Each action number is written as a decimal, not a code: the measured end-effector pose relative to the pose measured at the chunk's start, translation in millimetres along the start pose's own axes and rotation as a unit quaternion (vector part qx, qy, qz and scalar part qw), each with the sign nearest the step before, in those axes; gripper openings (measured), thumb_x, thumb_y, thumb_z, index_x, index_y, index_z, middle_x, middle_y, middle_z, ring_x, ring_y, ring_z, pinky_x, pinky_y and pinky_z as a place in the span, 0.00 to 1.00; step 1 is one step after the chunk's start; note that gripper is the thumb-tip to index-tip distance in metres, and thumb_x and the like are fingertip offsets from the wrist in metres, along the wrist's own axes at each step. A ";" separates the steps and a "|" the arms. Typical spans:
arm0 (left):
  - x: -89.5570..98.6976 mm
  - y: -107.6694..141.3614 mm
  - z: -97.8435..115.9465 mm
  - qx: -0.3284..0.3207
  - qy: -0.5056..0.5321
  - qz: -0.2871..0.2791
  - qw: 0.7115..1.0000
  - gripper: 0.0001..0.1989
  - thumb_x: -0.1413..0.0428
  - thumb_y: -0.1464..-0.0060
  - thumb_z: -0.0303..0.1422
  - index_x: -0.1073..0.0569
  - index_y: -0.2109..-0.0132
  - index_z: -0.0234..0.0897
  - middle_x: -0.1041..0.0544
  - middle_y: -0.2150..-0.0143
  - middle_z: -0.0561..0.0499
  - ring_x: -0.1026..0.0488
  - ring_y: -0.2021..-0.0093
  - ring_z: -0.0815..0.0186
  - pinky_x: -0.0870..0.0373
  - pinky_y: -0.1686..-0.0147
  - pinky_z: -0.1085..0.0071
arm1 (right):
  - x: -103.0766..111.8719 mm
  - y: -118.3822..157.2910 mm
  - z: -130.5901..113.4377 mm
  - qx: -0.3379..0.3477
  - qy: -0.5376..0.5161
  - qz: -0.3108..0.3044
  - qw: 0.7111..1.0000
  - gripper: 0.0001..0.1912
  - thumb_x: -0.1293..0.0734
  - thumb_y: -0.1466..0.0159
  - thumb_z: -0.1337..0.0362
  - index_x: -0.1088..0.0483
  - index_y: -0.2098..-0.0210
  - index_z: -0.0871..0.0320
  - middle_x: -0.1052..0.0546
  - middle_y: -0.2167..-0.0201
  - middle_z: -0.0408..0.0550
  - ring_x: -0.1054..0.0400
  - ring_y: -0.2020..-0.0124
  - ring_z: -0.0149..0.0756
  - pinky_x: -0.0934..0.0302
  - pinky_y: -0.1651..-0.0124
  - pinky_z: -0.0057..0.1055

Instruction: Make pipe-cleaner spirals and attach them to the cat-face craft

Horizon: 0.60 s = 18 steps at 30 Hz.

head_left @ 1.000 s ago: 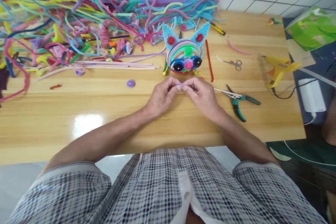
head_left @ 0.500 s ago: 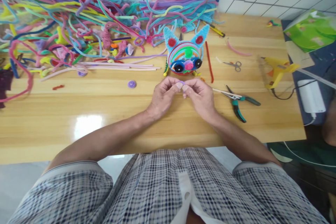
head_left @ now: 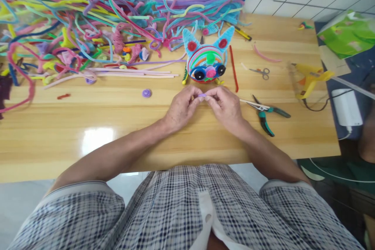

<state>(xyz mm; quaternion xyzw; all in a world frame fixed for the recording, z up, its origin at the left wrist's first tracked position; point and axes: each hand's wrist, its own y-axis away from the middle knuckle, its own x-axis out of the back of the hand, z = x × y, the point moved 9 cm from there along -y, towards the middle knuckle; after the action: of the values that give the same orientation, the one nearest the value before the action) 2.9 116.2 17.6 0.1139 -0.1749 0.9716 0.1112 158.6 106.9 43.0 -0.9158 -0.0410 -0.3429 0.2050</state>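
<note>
A small purple pipe cleaner piece point(head_left: 202, 95) is pinched between the fingertips of both hands, over the middle of the table. My left hand point(head_left: 182, 106) grips its left end, and my right hand point(head_left: 225, 105) its right end. Much of the piece is hidden by the fingers. Just beyond my hands stands a colourful pipe cleaner animal head point(head_left: 206, 62) with blue ears, black eyes and a pink nose. To the left of my hands lies a purple coil point(head_left: 147, 93). Right of my right hand are pliers point(head_left: 265, 115), with a thin pale stick point(head_left: 249, 102) lying against them.
A large heap of pipe cleaners point(head_left: 96, 27) covers the back left. On the right lie small scissors point(head_left: 260, 73), a yellow glue gun point(head_left: 312, 80) with its cord, and a yellow cutter point(head_left: 241, 34) further back. A red pipe cleaner point(head_left: 234, 69) lies beside the animal head.
The fingertips have shifted slightly on the purple piece, so more of it shows as a short strip between them. Both hands stay in the same place.
</note>
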 end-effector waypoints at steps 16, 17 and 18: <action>-7.9 4.2 -23.4 0.138 0.201 0.026 0.969 0.22 0.30 0.41 0.53 0.21 0.62 0.37 0.18 0.65 0.52 0.26 0.66 0.67 0.28 0.61 0.69 | -13.4 6.4 14.7 -0.124 -0.174 -0.008 0.977 0.16 0.29 0.27 0.48 0.25 0.61 0.53 0.20 0.70 0.42 0.27 0.71 0.34 0.34 0.63 0.34; -7.1 3.4 -22.2 0.134 0.186 0.022 0.973 0.21 0.31 0.40 0.52 0.21 0.62 0.37 0.18 0.65 0.52 0.27 0.66 0.68 0.29 0.62 0.69 | -12.2 5.6 14.7 -0.114 -0.161 -0.011 0.980 0.15 0.30 0.27 0.49 0.25 0.62 0.53 0.21 0.71 0.42 0.27 0.71 0.34 0.34 0.63 0.34; -5.7 2.6 -20.7 0.126 0.164 0.019 0.978 0.20 0.31 0.38 0.51 0.21 0.61 0.37 0.19 0.65 0.52 0.28 0.67 0.68 0.30 0.64 0.69 | -10.3 4.8 13.9 -0.101 -0.139 -0.012 0.985 0.14 0.30 0.27 0.50 0.25 0.62 0.53 0.21 0.71 0.42 0.27 0.70 0.35 0.34 0.62 0.35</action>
<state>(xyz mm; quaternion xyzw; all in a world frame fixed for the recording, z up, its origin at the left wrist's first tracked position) 3.9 120.4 -3.6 -0.0369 -0.0326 0.9932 0.1051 160.2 108.8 25.2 -0.9700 -0.0452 -0.2172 0.0993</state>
